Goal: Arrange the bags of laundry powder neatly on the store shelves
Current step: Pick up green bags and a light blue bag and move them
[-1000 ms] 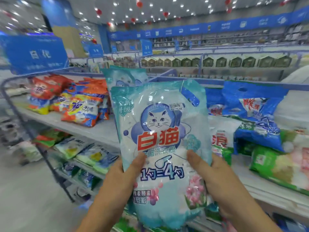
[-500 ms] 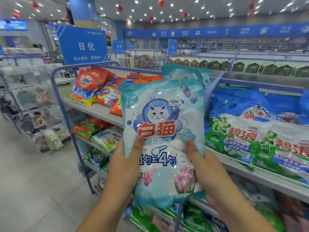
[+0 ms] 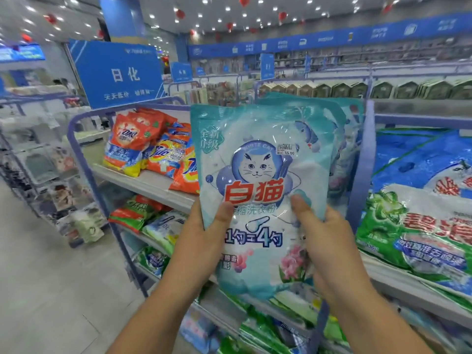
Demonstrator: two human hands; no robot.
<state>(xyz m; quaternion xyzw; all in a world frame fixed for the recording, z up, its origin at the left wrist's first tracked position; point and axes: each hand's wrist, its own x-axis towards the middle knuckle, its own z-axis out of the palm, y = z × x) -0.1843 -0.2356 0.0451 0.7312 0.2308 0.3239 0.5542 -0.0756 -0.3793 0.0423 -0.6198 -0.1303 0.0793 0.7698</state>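
I hold a light blue laundry powder bag [image 3: 260, 154] with a cat picture upright in front of the top shelf [image 3: 153, 183]. My left hand [image 3: 201, 241] grips its lower left side, thumb on the front. My right hand [image 3: 329, 241] grips its lower right side the same way. Directly behind it stand more bags of the same kind [image 3: 339, 129]. Orange bags [image 3: 143, 146] lie on the shelf to the left. Green and blue bags [image 3: 419, 226] lie to the right.
A blue metal divider [image 3: 362, 162] separates the shelf sections. Lower shelves [image 3: 153, 223] hold more green and white bags. A blue sign [image 3: 120, 72] stands above the rack's left end. Open floor [image 3: 51, 290] lies at the left, with another rack [image 3: 46, 162] beyond it.
My view has swung left and pulled back, so the rack's left end and the aisle floor now show. Both hands have kept their grip on the cat bag.
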